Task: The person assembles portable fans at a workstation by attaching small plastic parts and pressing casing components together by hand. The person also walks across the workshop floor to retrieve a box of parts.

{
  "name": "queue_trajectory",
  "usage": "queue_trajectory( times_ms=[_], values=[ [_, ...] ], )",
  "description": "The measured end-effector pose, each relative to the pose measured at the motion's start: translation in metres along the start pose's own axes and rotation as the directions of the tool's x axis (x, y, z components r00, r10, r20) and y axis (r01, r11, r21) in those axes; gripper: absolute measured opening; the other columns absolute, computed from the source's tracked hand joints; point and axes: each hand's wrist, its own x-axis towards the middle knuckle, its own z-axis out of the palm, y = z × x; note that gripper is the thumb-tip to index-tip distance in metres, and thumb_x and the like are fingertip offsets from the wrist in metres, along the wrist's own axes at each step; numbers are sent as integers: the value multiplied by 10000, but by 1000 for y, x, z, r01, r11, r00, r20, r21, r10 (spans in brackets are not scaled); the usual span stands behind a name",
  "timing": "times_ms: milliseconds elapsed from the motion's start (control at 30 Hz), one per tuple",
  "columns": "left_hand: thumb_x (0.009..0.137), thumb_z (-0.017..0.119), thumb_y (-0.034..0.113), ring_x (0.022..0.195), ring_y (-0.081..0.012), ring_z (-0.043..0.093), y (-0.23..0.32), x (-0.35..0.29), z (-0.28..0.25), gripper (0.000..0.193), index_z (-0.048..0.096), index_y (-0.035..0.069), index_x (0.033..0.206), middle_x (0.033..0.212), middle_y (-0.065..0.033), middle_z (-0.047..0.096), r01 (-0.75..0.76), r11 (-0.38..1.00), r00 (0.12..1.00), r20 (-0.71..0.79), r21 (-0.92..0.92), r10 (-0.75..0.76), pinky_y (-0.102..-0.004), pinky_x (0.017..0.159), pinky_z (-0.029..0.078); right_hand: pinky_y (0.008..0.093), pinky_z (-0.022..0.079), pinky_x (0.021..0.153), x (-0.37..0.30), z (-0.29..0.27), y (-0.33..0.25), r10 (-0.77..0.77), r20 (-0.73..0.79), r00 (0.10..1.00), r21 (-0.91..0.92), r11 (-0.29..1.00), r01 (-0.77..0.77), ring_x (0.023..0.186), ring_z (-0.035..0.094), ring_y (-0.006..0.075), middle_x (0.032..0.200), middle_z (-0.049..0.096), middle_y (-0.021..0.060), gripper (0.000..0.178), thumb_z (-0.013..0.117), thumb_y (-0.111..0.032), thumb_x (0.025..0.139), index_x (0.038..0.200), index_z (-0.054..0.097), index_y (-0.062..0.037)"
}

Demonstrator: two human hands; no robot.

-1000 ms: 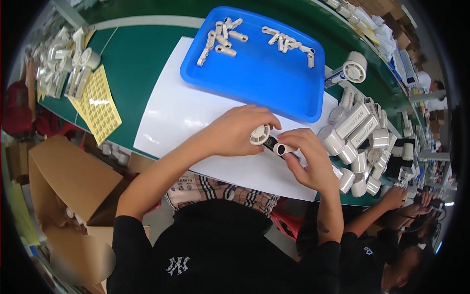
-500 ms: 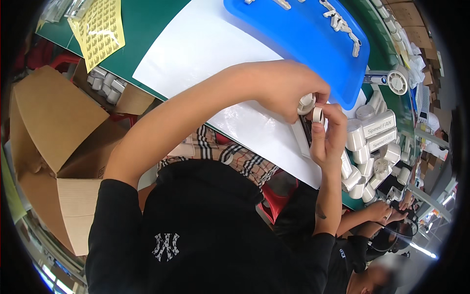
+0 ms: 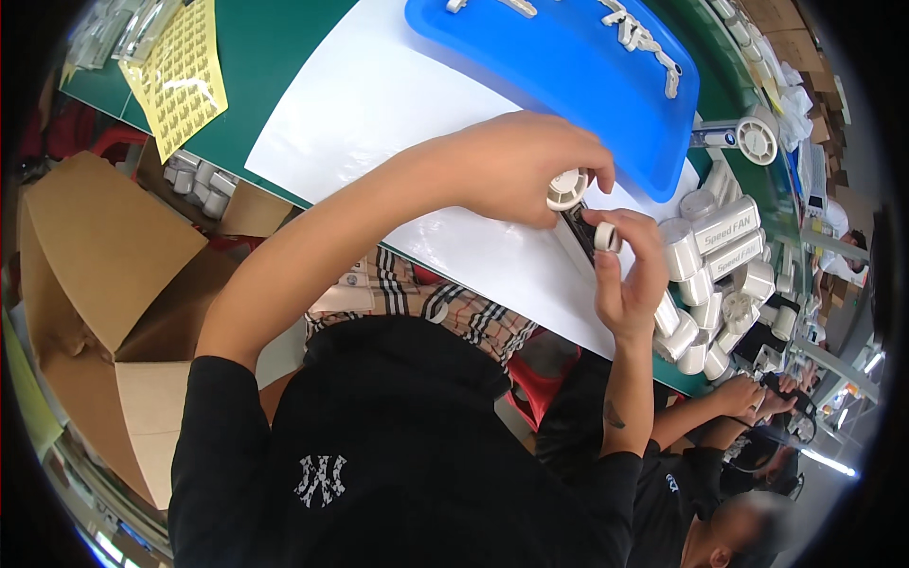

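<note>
White fan (image 3: 567,189): held above the white sheet, close to the near edge of the table, right of its middle; round grille turned up, dark handle slanting toward the right hand.
Left hand (image 3: 530,170): back upward, wrist bent, fingers curled round the grille end and gripping it, index finger arched over its far side.
Left forearm (image 3: 331,237): stretched diagonally across the near edge, elbow wide of the body.
Right hand (image 3: 632,275): raised and half turned, thumb and index finger pinching a small white ring piece (image 3: 607,237) beside the handle; whether the ring touches the handle cannot be told.
Right forearm (image 3: 628,388): rising steeply over the near edge.
Table (image 3: 260,62): green top, white sheet (image 3: 379,95) reaching the near edge.
Blue tray (image 3: 606,104): beyond the hands, white pieces (image 3: 634,36) along its far rim; another fan (image 3: 757,140) just outside its right end.
White packages (image 3: 715,246): heaped right of the sheet, spreading to the near edge.
Yellow sticker sheet (image 3: 185,95): at the left, its corner over the near edge, clear packs (image 3: 114,38) beside it.
Room: open carton (image 3: 104,256) left of the person, red stool (image 3: 540,388) below the near edge, a co-worker's hands (image 3: 743,398) farther right.
</note>
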Motion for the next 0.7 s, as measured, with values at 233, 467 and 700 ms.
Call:
queue_trajectory(
  times_ms=[233,467,700],
  values=[
    [669,737,41,1030,-244,587,2,0,-1,436,614,98,1083,1050,-56,626,13,1000,1000,-27,29,-12,-371,900,477,341,497,735,0,6,0,-79,34,996,-79,994,82,901,607,279,1036,676,95,418,707,-4,725,1130,610,-37],
    [677,763,49,1002,-253,587,5,-2,3,416,622,97,1065,1033,-56,623,58,998,995,-88,31,-55,-354,856,488,329,479,729,-1,-2,-6,71,-101,992,-83,993,-80,834,587,251,995,613,114,363,676,38,767,1123,641,-22],
    [672,779,28,972,-249,587,13,-10,17,417,650,93,1063,1013,-64,620,60,995,964,-263,85,-36,-340,820,490,321,456,718,4,-4,-17,265,-128,956,-96,956,-278,838,556,238,942,574,108,349,664,37,792,1131,667,-42]
  ],
)
